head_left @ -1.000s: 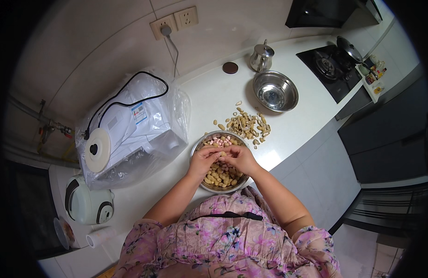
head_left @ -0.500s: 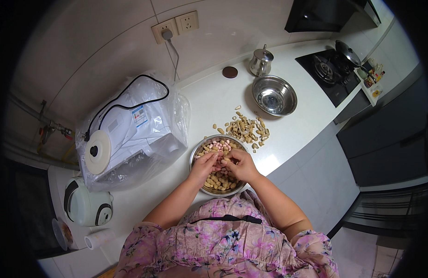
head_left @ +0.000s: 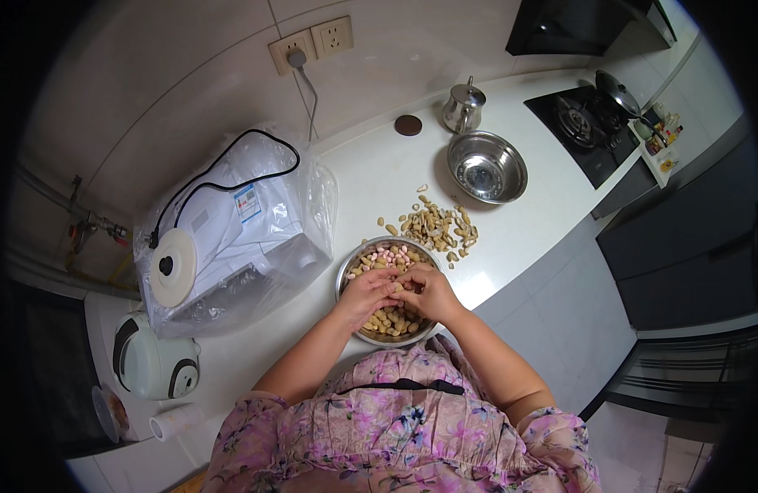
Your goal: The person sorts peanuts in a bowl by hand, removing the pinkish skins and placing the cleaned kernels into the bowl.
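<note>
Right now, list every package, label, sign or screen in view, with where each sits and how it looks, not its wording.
Clear plastic bag: on the counter left of the hands, wrapped around a white appliance.
Label: small rectangle on the appliance's top, white with red and blue marks.
Small packages: far right beside the stove, colourful, too small to tell apart.
No signs or lit screens visible.

A bagged white appliance (head_left: 231, 230) sits left, an empty steel bowl (head_left: 486, 168) and kettle (head_left: 463, 107) (small, shiny) behind.
</note>
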A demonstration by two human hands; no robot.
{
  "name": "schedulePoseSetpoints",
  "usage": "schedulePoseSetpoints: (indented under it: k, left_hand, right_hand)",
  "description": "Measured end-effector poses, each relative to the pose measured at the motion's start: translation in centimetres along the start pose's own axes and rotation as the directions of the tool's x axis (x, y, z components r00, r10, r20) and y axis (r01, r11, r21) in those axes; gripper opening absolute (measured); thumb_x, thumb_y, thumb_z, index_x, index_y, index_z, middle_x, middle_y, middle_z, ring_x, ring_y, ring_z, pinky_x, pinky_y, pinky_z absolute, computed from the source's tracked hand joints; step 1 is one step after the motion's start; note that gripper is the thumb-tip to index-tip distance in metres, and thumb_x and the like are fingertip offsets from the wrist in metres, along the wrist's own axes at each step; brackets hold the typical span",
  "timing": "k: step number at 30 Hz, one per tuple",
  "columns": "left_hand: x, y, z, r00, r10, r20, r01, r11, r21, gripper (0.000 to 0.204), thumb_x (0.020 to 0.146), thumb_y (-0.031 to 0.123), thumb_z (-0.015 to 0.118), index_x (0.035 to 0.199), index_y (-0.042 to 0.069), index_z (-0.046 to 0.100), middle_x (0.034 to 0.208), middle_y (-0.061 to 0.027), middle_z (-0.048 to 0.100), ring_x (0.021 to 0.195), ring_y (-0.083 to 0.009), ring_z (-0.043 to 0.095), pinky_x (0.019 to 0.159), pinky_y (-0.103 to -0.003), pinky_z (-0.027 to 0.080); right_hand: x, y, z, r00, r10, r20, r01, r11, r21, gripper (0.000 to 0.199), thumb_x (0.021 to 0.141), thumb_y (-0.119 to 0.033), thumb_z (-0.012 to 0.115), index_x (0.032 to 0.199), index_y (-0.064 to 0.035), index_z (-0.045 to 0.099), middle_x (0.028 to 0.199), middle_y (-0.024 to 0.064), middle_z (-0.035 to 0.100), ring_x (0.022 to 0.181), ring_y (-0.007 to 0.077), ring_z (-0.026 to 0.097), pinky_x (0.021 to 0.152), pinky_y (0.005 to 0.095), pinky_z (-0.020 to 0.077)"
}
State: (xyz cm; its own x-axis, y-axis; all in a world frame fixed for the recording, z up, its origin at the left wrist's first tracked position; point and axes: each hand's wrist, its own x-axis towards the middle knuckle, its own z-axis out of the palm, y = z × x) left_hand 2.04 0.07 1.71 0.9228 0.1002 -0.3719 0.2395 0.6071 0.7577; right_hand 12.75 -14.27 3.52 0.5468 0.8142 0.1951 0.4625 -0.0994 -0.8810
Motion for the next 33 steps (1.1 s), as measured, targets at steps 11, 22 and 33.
schedulePoseSetpoints:
  k: [11, 22, 33]
  left_hand:
    - [-0.1, -0.6, -0.7, 0.994, -0.092, 0.053, 0.098, 0.987, -0.13, 0.034, 0.086, 0.016, 0.056, 0.115, 0.001, 0.048, 0.105, -0.0095, 0.056, 0.094, -0.0176, 0.056, 0.082, -0.031, 0.047]
    - [-0.1, -0.9, 0.1, 0.998, -0.034, 0.047, 0.047, 0.949, -0.313, 0.03, 0.087, 0.016, 0.054, 0.113, 0.0, 0.053, 0.101, -0.0088, 0.058, 0.091, -0.0181, 0.057, 0.084, -0.033, 0.046]
    - [-0.4, -0.1, 0.3, 1.0, 0.004, -0.014, -0.007, 0.969, -0.247, 0.025, 0.087, 0.009, 0.053, 0.11, 0.0, 0.055, 0.1, -0.0086, 0.059, 0.09, -0.0185, 0.059, 0.082, -0.03, 0.049]
  right_hand:
    - [0.0, -1.4, -0.5, 0.991, -0.129, 0.017, 0.13, 0.99, -0.047, 0.017, 0.068, -0.011, 0.071, 0.071, -0.0009, 0.058, 0.069, 0.0113, 0.054, 0.066, 0.0276, 0.054, 0.058, 0.0335, 0.0434]
    - [-0.2, -0.7, 0.4, 0.989, -0.019, -0.145, 0.034, 0.994, 0.102, 0.016, 0.073, -0.009, 0.068, 0.068, 0.0013, 0.057, 0.064, 0.0101, 0.052, 0.062, 0.0211, 0.052, 0.054, 0.03, 0.0415]
    - [-0.3, 0.8, 1.0, 0.923, 0.38, 0.065, -0.334, 0.704, 0.626, 0.019, 0.086, -0.016, 0.056, 0.088, 0.0021, 0.063, 0.076, 0.004, 0.06, 0.073, 0.0114, 0.055, 0.067, 0.0227, 0.0441]
